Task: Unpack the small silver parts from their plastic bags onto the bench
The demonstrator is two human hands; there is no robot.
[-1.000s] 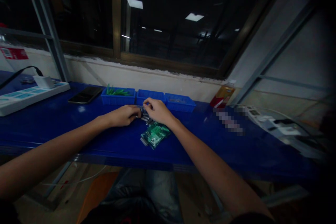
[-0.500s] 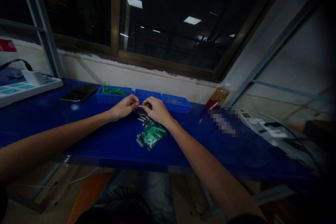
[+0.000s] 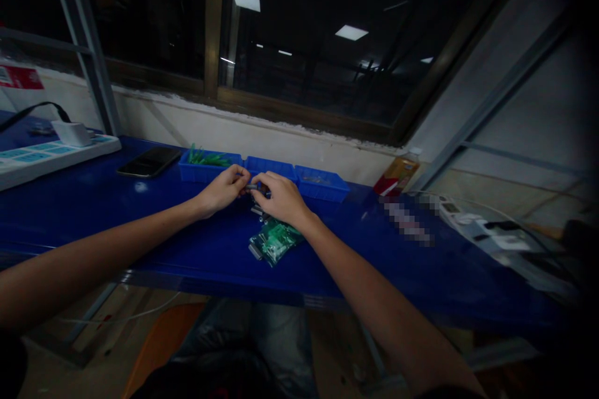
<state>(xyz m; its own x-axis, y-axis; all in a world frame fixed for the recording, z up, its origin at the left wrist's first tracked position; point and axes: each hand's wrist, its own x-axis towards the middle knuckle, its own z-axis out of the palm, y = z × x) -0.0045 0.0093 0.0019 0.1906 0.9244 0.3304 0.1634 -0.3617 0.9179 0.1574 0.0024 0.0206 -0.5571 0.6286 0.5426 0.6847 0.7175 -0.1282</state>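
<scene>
My left hand (image 3: 223, 192) and my right hand (image 3: 284, 201) meet in front of the blue bins, fingers of both pinched. Between their fingertips is a small grey rod-like piece (image 3: 253, 186), partly covered by the fingers. Several similar grey pieces (image 3: 257, 210) lie on the blue table below my hands. Nearer to me is a clear green-tinted bag (image 3: 275, 243) with small green and pale parts inside. One more grey piece (image 3: 255, 252) lies at the bag's left edge.
Behind my hands stand a left bin (image 3: 187, 173) of green parts, a middle bin (image 3: 271, 166) and a right bin (image 3: 327, 191). A phone (image 3: 148, 162) and power strip (image 3: 56, 159) lie left. A drink bottle (image 3: 397, 174) and white cables and chargers (image 3: 505, 240) are right.
The view has shifted slightly, so the scene sits farther right. My hands stay together, and the grey piece between the fingertips now shows more clearly.
</scene>
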